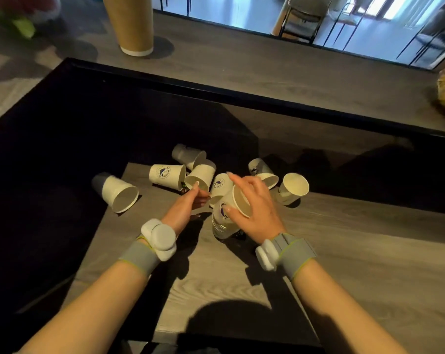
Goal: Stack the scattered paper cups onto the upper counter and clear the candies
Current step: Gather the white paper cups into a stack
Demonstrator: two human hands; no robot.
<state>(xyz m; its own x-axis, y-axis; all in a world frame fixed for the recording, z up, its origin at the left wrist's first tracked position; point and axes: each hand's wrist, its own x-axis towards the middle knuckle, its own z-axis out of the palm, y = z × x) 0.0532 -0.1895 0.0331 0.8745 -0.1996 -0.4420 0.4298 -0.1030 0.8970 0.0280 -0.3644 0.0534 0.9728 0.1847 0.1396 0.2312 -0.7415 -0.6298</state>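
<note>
Paper cups (168, 175) lie scattered on the lower counter (344, 251), most on their sides in a loose cluster. An outlying cup (118, 191) lies apart at the left. A nested stack (222, 226) stands between your wrists.

Hands: your right hand (257, 213) grips the held cup (238, 198) at its mouth, thumb on the near rim and fingers curled over the far side, just above the nested stack. Your left hand (183, 210) reaches into the cluster with fingers drawn together. I cannot tell whether it has hold of anything.

Handling, as a judgement: these cups are very light and thin-walled. They will dent if squeezed mid-body and will roll if nudged. Take each by the rolled rim or low on the base, where the wall is stiffest. The stack will likely be top-heavy, so support it from the base when you lift it to the upper counter (267, 72).

Candies: small dark wrapped items (183, 190) show under the cluster, too small to identify firmly.

Markings: several cups carry a round dark-blue emblem (164, 172) ringed with lettering, which is not legible at this range. No other writing can be read.

Also noted: a tall brown cup (132, 24) stands rim down on the upper counter, and you wear grey wrist bands (293, 254).
</note>
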